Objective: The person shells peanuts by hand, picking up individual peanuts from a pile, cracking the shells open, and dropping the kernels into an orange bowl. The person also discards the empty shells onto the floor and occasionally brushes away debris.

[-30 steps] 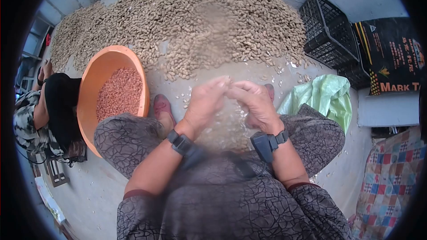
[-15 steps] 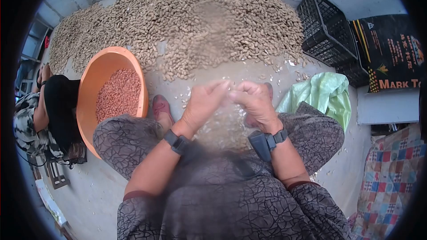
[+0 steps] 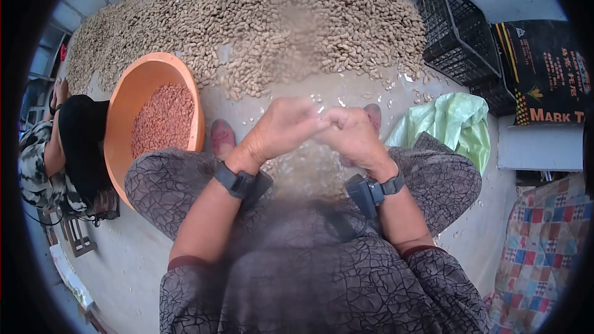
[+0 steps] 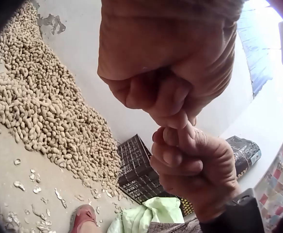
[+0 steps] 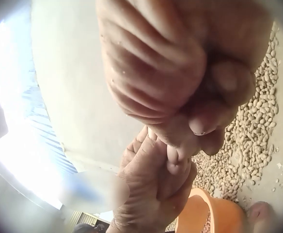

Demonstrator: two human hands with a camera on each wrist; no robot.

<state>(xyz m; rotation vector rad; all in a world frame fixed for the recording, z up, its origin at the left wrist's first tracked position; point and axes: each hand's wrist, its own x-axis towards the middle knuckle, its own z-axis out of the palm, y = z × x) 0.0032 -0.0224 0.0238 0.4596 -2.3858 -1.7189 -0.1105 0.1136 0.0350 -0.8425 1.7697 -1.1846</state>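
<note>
My left hand and right hand meet fingertip to fingertip above my lap, fingers curled in. Between the tips they pinch a peanut, nearly all hidden; only a pale bit of the peanut shows in the right wrist view. Seen from the left wrist, thumb and index of both hands press together. Below the hands, shells lie blurred between my legs. An orange basin of reddish shelled kernels leans by my left knee. Ahead spreads a large pile of unshelled peanuts.
Black plastic crates stand at the right of the pile, beside a black printed sack. A green plastic bag lies by my right knee. Another person sits at the far left. Loose shells dot the floor, and a checked cloth hangs at right.
Half a second ago the fingertips were slightly apart; now they touch. My left wrist has swung outward to the left, turning the back of that hand upward. The view has tilted a little downward.
</note>
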